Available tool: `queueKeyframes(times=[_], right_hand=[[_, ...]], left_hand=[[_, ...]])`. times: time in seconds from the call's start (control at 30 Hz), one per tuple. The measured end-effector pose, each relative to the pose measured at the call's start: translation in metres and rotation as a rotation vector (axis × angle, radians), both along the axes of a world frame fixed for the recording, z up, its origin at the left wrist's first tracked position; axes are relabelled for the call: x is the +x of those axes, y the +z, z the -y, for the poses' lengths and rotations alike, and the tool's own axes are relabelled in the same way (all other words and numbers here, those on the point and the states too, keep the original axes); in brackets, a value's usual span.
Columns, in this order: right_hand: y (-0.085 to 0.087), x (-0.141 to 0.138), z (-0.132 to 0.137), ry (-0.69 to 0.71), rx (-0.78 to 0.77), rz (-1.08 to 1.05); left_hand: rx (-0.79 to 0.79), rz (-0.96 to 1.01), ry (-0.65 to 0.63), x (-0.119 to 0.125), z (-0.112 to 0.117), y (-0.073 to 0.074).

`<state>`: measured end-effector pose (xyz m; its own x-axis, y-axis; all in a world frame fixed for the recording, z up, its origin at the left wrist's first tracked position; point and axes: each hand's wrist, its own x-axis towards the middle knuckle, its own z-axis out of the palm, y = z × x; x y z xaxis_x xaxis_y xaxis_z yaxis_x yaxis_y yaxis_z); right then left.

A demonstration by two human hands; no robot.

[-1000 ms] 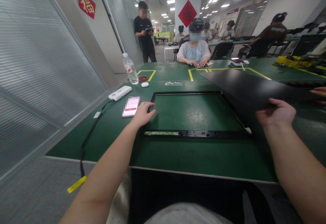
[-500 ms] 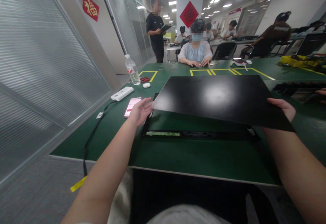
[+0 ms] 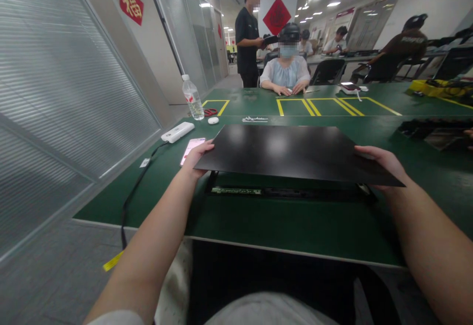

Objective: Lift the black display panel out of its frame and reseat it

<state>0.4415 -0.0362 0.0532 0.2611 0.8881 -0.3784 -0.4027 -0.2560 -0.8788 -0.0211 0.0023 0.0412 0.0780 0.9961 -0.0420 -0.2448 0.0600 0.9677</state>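
Observation:
A large, thin, glossy black panel (image 3: 284,152) is held level between both my hands, above the green table. My left hand (image 3: 197,158) grips its left edge, thumb on top and the other fingers beneath. At its right edge my right hand (image 3: 386,165) holds on the same way, its fingers mostly hidden under the panel. Below the panel lies a dark frame (image 3: 303,194) with a green circuit strip (image 3: 236,191) along its near side. The panel hides most of this frame.
Left of the panel are a phone (image 3: 190,148), a white power bank (image 3: 178,132) with a black strap, a small white case (image 3: 213,120), red-handled scissors (image 3: 210,112) and a water bottle (image 3: 192,97). Small pale parts (image 3: 254,119) lie beyond. A person (image 3: 284,71) sits opposite; another stands behind.
The panel has come lower and to the left over the frame. My left hand has closed on its edge; my right hand moved left with it. The standing person has moved right.

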Motion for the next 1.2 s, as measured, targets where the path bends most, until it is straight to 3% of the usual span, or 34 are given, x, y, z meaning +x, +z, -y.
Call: queueKeyframes(times=[0.17, 0.43, 0.73, 0.9, 1.2], right_hand=[[-0.005, 0.005, -0.005, 0.133, -0.038, -0.019], [-0.007, 0.004, -0.009, -0.014, -0.015, 0.187], [-0.009, -0.002, -0.006, -0.008, 0.001, 0.342], [-0.009, -0.002, -0.005, -0.001, 0.019, 0.403], [-0.008, -0.007, -0.004, -0.044, 0.032, 0.429]], left_hand=[[0.125, -0.008, 0.106, -0.002, 0.002, 0.006], [0.119, 0.048, 0.198, -0.006, -0.003, 0.001], [0.131, 0.015, 0.181, -0.004, -0.006, -0.004], [0.114, -0.017, 0.282, -0.002, -0.005, -0.007], [0.093, -0.033, 0.341, 0.006, 0.001, -0.002]])
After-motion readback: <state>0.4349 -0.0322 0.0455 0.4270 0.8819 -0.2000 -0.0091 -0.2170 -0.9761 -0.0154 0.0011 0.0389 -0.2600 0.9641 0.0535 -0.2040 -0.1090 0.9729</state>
